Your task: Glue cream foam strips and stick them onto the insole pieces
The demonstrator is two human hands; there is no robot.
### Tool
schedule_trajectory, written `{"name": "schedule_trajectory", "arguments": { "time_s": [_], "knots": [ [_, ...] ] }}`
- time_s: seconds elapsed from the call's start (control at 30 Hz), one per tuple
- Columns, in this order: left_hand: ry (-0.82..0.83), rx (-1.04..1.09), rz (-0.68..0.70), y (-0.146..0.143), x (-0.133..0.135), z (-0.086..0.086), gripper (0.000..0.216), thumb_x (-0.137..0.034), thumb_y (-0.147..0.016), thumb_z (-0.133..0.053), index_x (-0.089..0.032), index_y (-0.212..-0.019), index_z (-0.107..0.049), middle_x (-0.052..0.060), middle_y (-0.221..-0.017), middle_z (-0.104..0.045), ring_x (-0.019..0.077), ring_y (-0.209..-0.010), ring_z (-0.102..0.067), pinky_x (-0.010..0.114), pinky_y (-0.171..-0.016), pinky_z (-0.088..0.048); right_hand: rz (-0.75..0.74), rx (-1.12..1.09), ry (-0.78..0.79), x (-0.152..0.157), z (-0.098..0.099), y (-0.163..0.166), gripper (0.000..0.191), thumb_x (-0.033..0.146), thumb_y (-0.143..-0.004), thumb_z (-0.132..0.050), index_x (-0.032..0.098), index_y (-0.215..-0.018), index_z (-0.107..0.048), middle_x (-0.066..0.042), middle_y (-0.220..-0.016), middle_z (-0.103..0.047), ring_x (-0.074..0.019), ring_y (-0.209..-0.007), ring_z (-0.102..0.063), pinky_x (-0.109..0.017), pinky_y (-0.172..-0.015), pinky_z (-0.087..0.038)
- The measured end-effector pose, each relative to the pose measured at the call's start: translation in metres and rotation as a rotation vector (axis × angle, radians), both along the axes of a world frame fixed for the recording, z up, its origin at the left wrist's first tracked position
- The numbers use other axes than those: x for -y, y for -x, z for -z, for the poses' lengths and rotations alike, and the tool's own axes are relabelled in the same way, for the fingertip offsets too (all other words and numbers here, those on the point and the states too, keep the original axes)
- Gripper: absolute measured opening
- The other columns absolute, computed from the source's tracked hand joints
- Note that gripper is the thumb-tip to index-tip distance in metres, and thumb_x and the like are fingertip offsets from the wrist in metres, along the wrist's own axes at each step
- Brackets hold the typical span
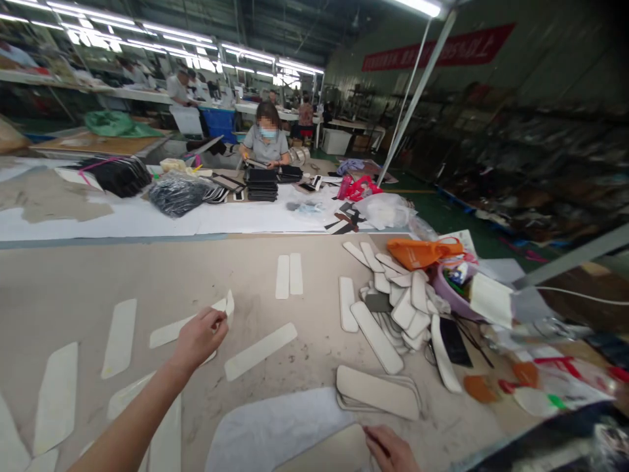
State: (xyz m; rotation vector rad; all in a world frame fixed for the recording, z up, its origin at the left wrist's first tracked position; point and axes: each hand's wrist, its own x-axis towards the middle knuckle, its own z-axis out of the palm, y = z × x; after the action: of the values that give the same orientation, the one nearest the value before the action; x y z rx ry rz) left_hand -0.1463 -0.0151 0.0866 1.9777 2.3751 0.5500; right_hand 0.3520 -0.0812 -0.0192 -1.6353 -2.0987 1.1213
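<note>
My left hand (202, 335) is closed in a pinch on the end of a small off-white strip (230, 303), whose tip sticks up past the fingers. Close beside it on the table lie more cream strips, one (170, 333) partly behind the hand and another (260, 351) to its right. At the bottom edge my right hand (390, 449) grips the right corner of a beige rounded panel (327, 452), partly cut off by the frame. A white sheet (275, 419) lies under that panel. Just above the right hand rests a short stack of beige rounded pieces (377, 392).
A loose heap of pale rounded pieces (405, 308) covers the right side, beside a purple basin (455, 295) and an orange bag (422, 252). Two strips (289, 276) lie mid-table. Across, a co-worker (266, 141) handles dark pieces behind a black stack (262, 185).
</note>
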Motion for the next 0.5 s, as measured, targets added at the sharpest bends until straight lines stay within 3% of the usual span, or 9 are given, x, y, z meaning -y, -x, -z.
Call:
{"name": "schedule_trajectory", "arguments": {
  "time_s": [0.07, 0.2, 0.37, 0.5],
  "knots": [
    [-0.104, 0.15, 0.123, -0.033, 0.026, -0.027, 0.017, -0.03, -0.081, -0.044, -0.02, -0.075, -0.057, 0.0, -0.076, -0.06, 0.0117, -0.069, -0.057, 0.021, -0.067, -0.043, 0.076, -0.109, 0.014, -0.009, -0.012, 0.009, 0.04, 0.049, -0.082, -0.044, 0.024, -0.102, -0.068, -0.01, -0.1, -0.068, -0.0259, -0.096, -0.062, -0.041, -0.089, -0.049],
    [-0.185, 0.285, 0.269, -0.093, 0.074, -0.065, 0.013, -0.031, -0.078, -0.05, -0.02, -0.074, -0.056, 0.001, -0.073, -0.06, 0.0127, -0.069, -0.056, 0.022, -0.067, -0.045, 0.23, -0.391, 0.251, -0.035, -0.032, 0.04, 0.053, 0.056, -0.078, -0.05, 0.02, -0.114, -0.061, -0.011, -0.103, -0.066, -0.0232, -0.082, -0.064, -0.038, -0.072, -0.054],
    [-0.173, 0.384, 0.338, -0.156, 0.117, -0.086, 0.006, -0.024, -0.077, -0.053, -0.02, -0.075, -0.057, 0.002, -0.075, -0.062, 0.0142, -0.073, -0.058, 0.023, -0.067, -0.047, 0.293, -0.611, 0.477, -0.041, -0.048, 0.054, 0.052, 0.052, -0.071, -0.063, 0.018, -0.111, -0.061, -0.009, -0.102, -0.064, -0.0199, -0.08, -0.064, -0.035, -0.07, -0.054],
    [0.004, 0.481, 0.486, -0.197, 0.148, -0.091, 0.007, -0.017, -0.079, -0.051, -0.019, -0.074, -0.055, 0.003, -0.072, -0.06, 0.013, -0.071, -0.057, 0.023, -0.066, -0.046, 0.315, -0.738, 0.626, -0.03, -0.047, 0.039, 0.051, 0.049, -0.071, -0.066, 0.02, -0.113, -0.06, -0.009, -0.113, -0.061, -0.0166, -0.081, -0.063, -0.032, -0.072, -0.053]
  ]
}}
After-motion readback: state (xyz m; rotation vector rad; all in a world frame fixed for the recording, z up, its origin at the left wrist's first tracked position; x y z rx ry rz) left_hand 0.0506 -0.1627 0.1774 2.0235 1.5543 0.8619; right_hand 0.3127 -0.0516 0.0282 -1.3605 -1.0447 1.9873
